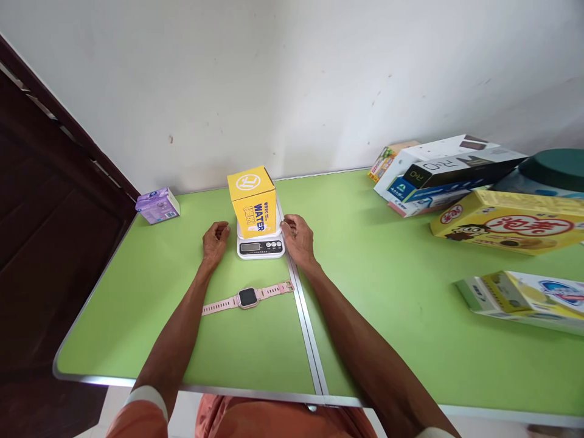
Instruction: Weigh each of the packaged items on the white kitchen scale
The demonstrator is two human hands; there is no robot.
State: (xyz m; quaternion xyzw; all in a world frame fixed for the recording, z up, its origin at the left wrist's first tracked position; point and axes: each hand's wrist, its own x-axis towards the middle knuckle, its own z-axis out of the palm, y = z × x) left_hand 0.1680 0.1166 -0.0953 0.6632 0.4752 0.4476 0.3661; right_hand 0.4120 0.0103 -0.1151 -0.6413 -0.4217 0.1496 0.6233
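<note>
A yellow cardboard box (255, 207) with "WATER" printed on its front stands upright on a white kitchen scale (261, 255). The scale's dark display and buttons face me. Just left of the scale, my left hand (215, 242) rests on the table, its fingers loosely curled around nothing and a small gap from the box. My right hand (298, 240) is closed at the scale's right edge, thumb and fingertips against it beside the box. Nearer to me, a pink-strapped smartwatch (248, 297) lies flat, its strap stretched out and its screen dark.
A small purple box (157, 205) sits at the table's back left corner. Stacked boxes (442, 167), a yellow snack box (511, 222), a toothpaste box (529, 301) and a green-lidded container (554, 169) occupy the right. A metal seam (306, 328) divides the green table. A wall stands behind.
</note>
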